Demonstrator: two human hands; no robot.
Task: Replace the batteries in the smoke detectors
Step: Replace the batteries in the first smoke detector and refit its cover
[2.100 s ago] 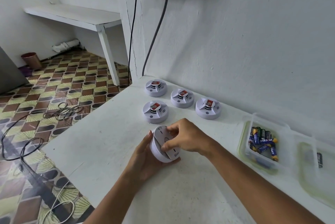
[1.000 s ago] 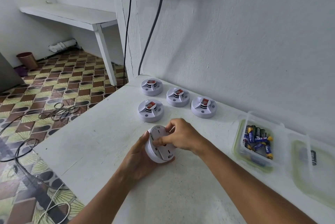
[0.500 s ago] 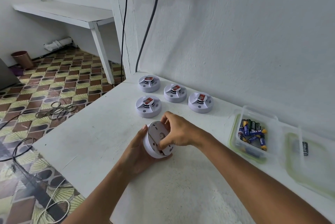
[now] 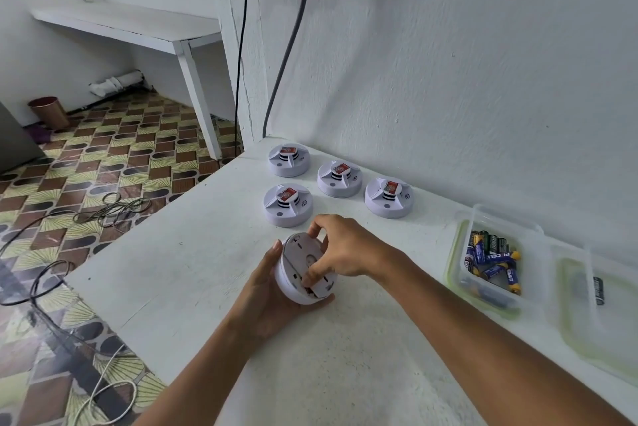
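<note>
White detector (image 4: 299,282) gripped by both hands, near table (image 4: 165,291) edge.

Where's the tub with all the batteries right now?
In the head view, the tub of batteries sits on the white table at the right, close to the wall, between the rightmost smoke detector and a second tub.

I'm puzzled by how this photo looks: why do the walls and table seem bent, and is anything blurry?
Head view: the wide-angle lens bows the table edge and the post; soft, even light, faint shadows under the detectors; the box at the right edge is smeared; the hands are sharp.
</note>
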